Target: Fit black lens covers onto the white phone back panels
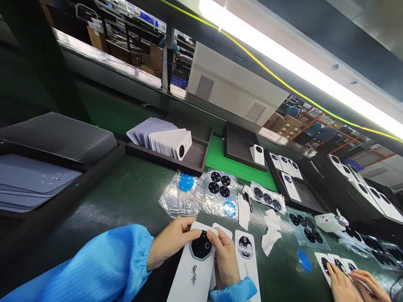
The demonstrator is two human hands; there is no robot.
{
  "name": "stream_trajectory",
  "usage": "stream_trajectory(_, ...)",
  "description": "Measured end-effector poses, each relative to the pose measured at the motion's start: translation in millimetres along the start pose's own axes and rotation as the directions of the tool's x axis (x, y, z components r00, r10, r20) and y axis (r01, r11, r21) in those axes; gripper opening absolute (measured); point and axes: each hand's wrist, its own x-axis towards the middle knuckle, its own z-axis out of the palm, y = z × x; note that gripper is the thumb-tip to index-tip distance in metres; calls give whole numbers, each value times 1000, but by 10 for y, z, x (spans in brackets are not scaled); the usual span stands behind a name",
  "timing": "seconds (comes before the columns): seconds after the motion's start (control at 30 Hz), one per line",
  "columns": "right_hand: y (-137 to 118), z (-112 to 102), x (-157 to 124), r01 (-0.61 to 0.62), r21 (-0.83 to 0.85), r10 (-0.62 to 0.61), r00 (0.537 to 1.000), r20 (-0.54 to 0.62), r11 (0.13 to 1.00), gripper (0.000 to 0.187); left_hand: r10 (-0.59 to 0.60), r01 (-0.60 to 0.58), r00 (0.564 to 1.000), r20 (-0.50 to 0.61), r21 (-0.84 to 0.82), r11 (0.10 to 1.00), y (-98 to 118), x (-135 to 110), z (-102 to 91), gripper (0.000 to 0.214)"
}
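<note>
Both hands are on a white phone back cover point(188, 277) with dark lettering, tilted at the bottom middle. On its upper part sits a black eight-sided camera lens plate point(200, 248). My left hand point(174, 241) grips the cover's upper left edge, its thumb pressing on the plate's top left. My right hand point(224, 256) wraps the right edge, with its thumb at the plate's upper right. Just right of it lies a second white cover point(251, 272) with a shinier camera plate point(245, 246). Another cover point(223, 230) is partly hidden behind my right hand.
Plastic sheets of black lens plates point(219, 191) lie ahead, beside crumpled white paper point(271, 235). Black trays point(201, 147) with stacked covers point(168, 140) line the back. Grey-blue panels point(31, 178) stand left. At the right, a co-worker's hands point(349, 285) touch more covers.
</note>
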Motion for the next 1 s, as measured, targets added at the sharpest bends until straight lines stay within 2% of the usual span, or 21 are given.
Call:
stream_trajectory(0.27,-7,76,-63,-17,-22,18,1000,15,1000,42,-20,20,998,-65,1,1000,25,25,-10,43)
stream_trajectory(0.47,20,53,-198,-107,2,105,985,139,994,51,-67,63,994,-88,-47,997,22,46,-29,43)
stream_trajectory(0.63,35,30,-193,-113,15,108,974,200,993,49,-89,82,993,-81,-85,993,21,47,-17,43)
stream_trajectory(0.87,45,40,-179,-168,74,157,978,134,983,36,-116,108,991,-68,-112,988,5,54,-6,46)
stream_trajectory(1.0,-7,64,-202,-183,48,180,981,69,982,34,-134,126,989,-67,-107,986,34,47,5,47)
